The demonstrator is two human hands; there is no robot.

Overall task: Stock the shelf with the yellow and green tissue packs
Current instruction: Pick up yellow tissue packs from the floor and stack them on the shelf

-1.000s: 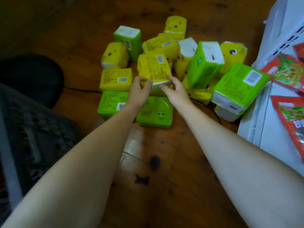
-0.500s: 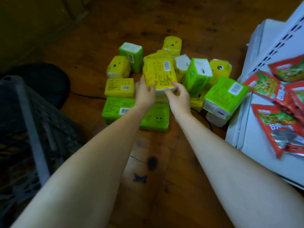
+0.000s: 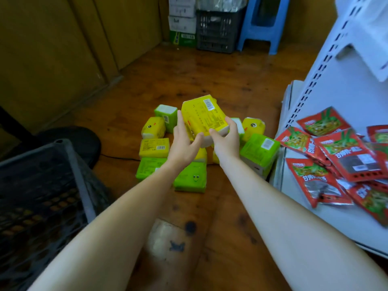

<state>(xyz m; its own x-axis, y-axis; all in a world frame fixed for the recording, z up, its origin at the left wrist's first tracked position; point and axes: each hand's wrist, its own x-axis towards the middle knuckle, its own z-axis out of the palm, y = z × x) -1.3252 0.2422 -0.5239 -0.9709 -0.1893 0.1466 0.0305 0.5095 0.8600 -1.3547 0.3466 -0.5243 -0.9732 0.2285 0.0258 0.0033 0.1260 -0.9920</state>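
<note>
Both hands hold one yellow tissue pack (image 3: pixel 202 116) lifted above the pile, barcode side up. My left hand (image 3: pixel 184 141) grips its left edge and my right hand (image 3: pixel 227 139) grips its lower right corner. Below them on the wooden floor lie several more packs: a yellow pack with a printed face (image 3: pixel 152 128), a flat yellow pack (image 3: pixel 154 147), a green pack with a smiley (image 3: pixel 191 179), a green pack (image 3: pixel 258 151) leaning against the shelf base, and a yellow pack (image 3: pixel 253 125) at the back right. Part of the pile is hidden behind my hands.
A white shelf (image 3: pixel 340 213) on the right carries several red snack packets (image 3: pixel 344 152); its slotted upright (image 3: pixel 321 66) rises behind. A dark plastic crate (image 3: pixel 42 185) sits at left. Boxes, a black crate (image 3: pixel 216 32) and a blue stool (image 3: pixel 262 22) stand at the far wall.
The yellow pack has risen off the pile in both hands. The view has tilted up, bringing in the far wall and more of the shelf.
</note>
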